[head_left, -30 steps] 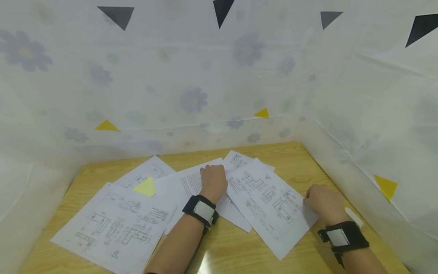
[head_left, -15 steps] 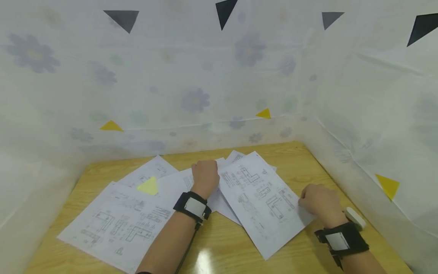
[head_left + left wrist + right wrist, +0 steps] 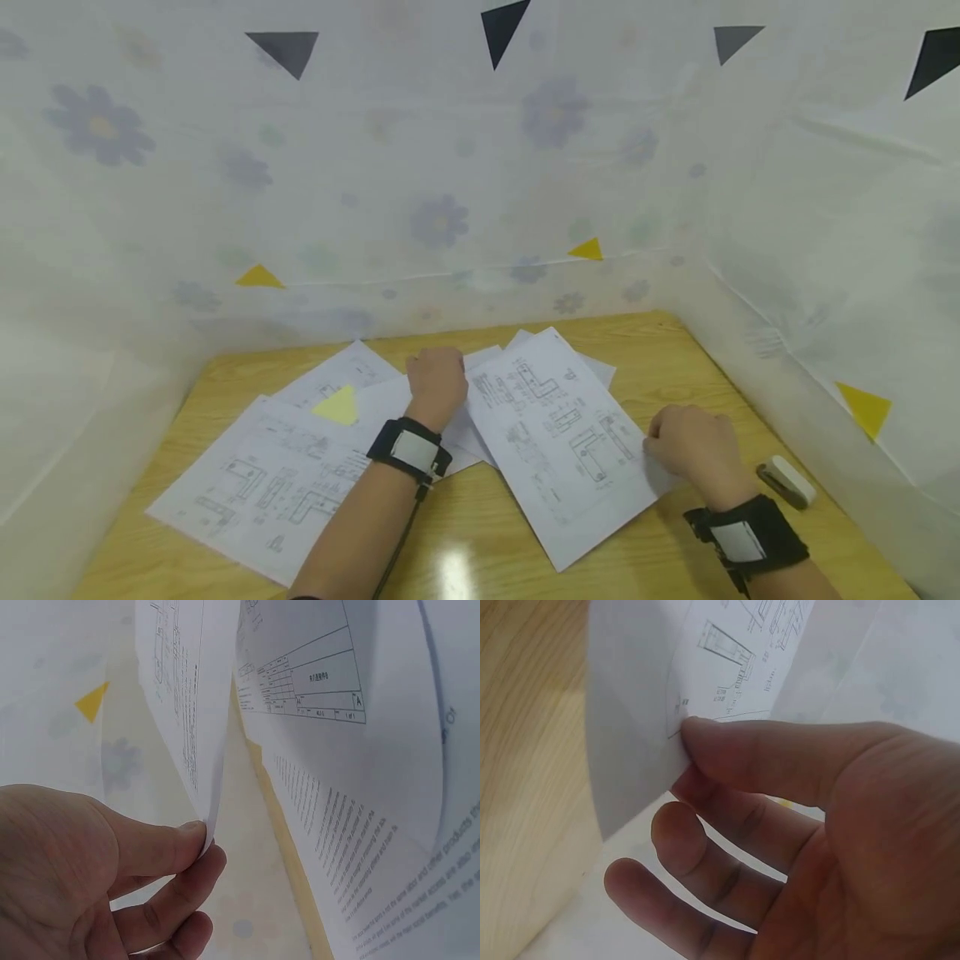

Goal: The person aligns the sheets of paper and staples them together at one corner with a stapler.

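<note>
We are holding one drawing sheet [image 3: 558, 433] with both hands on the wooden worktop [image 3: 667, 350]. Our right hand [image 3: 693, 450] is pinching the sheet's right edge, thumb on top and index finger under it, while the other fingers [image 3: 682, 832] are hanging loosely curled below. Our left hand [image 3: 435, 383] is pinching the sheet's left edge between thumb and forefinger; the left wrist view is showing the paper edge caught right at the thumb tip [image 3: 196, 838]. The sheet is lying right of centre on the worktop, its near corner pointing toward us, its far end overlapping other pages. Beside it, under our left hand, a page of printed text [image 3: 382, 408] is lying flat. Farther left, a large sheet of line drawings [image 3: 262, 492] is spreading toward the worktop's near edge, and a small yellow triangle [image 3: 339, 406] is resting on the papers beyond it. A white stapler [image 3: 785, 482] is sitting on the worktop just right of our right wrist, near the draped white wall [image 3: 825, 275].
</note>
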